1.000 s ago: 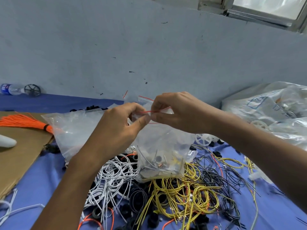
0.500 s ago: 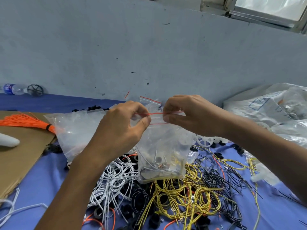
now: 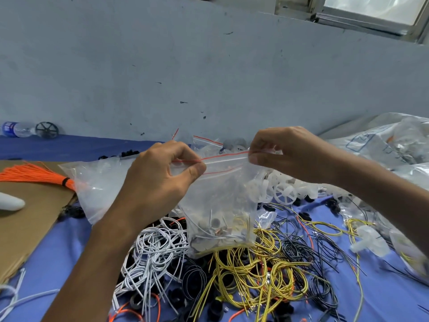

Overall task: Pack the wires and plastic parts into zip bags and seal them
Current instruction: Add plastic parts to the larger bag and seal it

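A clear zip bag (image 3: 220, 205) with a red zip strip hangs above the table, small wires and parts lying in its bottom. My left hand (image 3: 160, 182) pinches the left end of the strip between thumb and fingers. My right hand (image 3: 283, 154) pinches the right end, so the strip is stretched between them. Under the bag lie tangled yellow wires (image 3: 255, 273), white wires (image 3: 153, 249) and black wires (image 3: 308, 249). White plastic wheels (image 3: 284, 194) are heaped just behind the bag.
A larger clear bag (image 3: 97, 180) lies left of my left hand. An orange wire bundle (image 3: 34, 174) rests on brown cardboard (image 3: 27, 219). Big plastic sacks (image 3: 383, 145) fill the right. A water bottle (image 3: 16, 129) and black wheel (image 3: 47, 130) stand by the wall.
My right hand has slid to the right along the zip strip, away from the left hand, which keeps its pinch. The visible stretch of strip between the hands has grown longer.
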A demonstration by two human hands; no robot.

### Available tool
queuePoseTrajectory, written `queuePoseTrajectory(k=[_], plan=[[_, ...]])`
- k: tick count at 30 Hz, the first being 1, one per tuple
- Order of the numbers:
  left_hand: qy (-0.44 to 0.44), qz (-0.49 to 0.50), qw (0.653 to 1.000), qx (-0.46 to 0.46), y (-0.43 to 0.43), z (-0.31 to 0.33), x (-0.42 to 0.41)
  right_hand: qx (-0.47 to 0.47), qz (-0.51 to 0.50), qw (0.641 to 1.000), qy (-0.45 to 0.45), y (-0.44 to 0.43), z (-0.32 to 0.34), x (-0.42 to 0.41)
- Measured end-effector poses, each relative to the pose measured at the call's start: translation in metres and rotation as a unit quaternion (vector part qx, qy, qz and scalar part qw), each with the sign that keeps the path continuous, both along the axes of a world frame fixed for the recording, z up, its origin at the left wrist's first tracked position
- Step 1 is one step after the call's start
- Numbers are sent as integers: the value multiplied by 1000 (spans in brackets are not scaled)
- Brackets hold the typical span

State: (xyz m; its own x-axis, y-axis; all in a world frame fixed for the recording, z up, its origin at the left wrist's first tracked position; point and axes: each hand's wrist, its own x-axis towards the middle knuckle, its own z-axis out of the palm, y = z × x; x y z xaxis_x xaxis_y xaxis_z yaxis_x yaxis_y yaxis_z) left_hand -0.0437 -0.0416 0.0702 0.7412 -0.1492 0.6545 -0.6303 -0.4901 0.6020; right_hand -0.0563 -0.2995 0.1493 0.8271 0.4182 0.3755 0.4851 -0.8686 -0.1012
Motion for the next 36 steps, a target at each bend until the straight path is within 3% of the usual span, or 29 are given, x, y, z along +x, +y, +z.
queuePoseTrajectory(k=[10, 12, 14, 15, 17, 19, 22, 27, 29, 32, 36], plan=[[-16, -61, 997, -46, -3, 9, -10, 26, -52, 996, -62, -26, 16, -33], [-6, -83, 995, -63, -5, 12, -15, 57, -43, 992, -102, -30, 12, -42], [-1, -105, 991, -81, -12, 15, -19, 155, -33, 981, -108, -36, -3, -51], [-5, -111, 990, -87, -17, 15, -22, 243, -15, 968, -62, -34, -15, -59], [-25, -108, 990, -86, -25, 14, -27, 408, 13, 907, 106, -26, -50, -71], [-47, -101, 991, -68, -33, 9, -29, 426, 18, 879, 212, -17, -93, -84], [-58, -97, 993, -15, -34, 3, -26, 464, 7, 854, 235, 0, -136, -98], [-7, -121, 993, 17, -25, -13, -2, 555, -51, 811, 178, -12, -134, -117], [5, -121, 993, 3, -17, -20, 12, 580, -93, 802, 112, -37, -126, -120], [14, -115, 993, -36, -12, -26, 24, 627, -205, 751, 7, -102, -109, -126], [80, -166, 977, -103, -14, -11, 19, 594, -360, 707, -133, -219, -80, -155]])
